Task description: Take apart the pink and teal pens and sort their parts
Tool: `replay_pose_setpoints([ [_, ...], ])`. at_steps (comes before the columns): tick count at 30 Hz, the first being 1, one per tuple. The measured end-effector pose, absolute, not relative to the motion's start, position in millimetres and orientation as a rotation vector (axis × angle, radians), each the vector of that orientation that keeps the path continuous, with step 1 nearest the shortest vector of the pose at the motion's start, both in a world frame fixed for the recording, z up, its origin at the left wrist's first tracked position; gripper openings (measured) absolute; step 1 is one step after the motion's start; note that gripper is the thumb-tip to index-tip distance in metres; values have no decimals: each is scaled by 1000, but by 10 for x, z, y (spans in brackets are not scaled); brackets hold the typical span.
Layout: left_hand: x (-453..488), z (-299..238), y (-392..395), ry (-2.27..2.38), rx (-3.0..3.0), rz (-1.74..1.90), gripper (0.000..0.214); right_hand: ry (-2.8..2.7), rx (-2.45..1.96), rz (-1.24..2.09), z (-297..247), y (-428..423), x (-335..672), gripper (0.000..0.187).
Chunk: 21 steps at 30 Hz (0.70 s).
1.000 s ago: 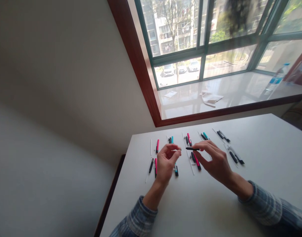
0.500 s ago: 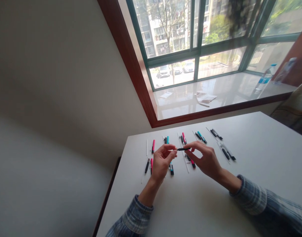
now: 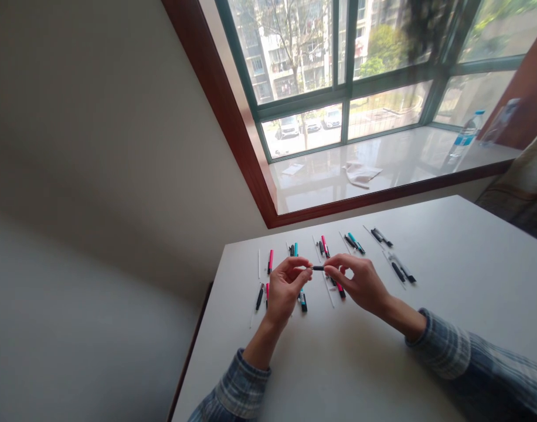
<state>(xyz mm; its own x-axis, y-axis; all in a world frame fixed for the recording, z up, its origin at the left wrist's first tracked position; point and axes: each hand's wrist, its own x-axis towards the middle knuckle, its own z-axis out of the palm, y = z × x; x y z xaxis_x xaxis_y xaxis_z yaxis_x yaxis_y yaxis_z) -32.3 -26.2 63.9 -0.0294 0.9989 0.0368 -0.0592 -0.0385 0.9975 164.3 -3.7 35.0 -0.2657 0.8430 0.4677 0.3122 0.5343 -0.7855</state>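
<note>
A large window (image 3: 344, 94) stands at the far side, and in front of it a white table (image 3: 352, 369) reaches toward the near edge of the view. Over the table's left half, 2 bare hands come together: the left hand (image 3: 285, 291) and the right hand (image 3: 360, 282). Beneath and around them, pen parts lie in 2 rough rows, among them a pink-and-black barrel (image 3: 271, 262) at far left, a teal barrel (image 3: 356, 242) in the far row, a loose black grip (image 3: 259, 297) at near left and a thin white refill (image 3: 258, 264)

The thing in hand is a short black tube (image 3: 318, 268), level between the hands, above the table. The right thumb and fingers are clamped on its right part; the left thumb and finger pinch at its left end, apparently on a small end piece too tiny to make out

The step in hand looks like joining these 2 parts. The next move seems to call for straight alignment and a light twist or push, with neither pinch slipping
</note>
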Motion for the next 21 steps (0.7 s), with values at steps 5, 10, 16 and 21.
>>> replay_pose_setpoints([
  [5,-318,636,-255,1181,1204,1278,21,-1839,-949,778,370,-47,1640,19],
  [10,-337,618,-242,1199,1195,1285,22,-1773,-936,792,364,-71,1591,21],
  [16,-345,620,-246,1196,1209,1280,22,-1827,-963,796,378,-54,1601,14],
  [21,-351,637,-254,1203,1227,1270,22,-1819,-980,807,365,-51,1604,25],
])
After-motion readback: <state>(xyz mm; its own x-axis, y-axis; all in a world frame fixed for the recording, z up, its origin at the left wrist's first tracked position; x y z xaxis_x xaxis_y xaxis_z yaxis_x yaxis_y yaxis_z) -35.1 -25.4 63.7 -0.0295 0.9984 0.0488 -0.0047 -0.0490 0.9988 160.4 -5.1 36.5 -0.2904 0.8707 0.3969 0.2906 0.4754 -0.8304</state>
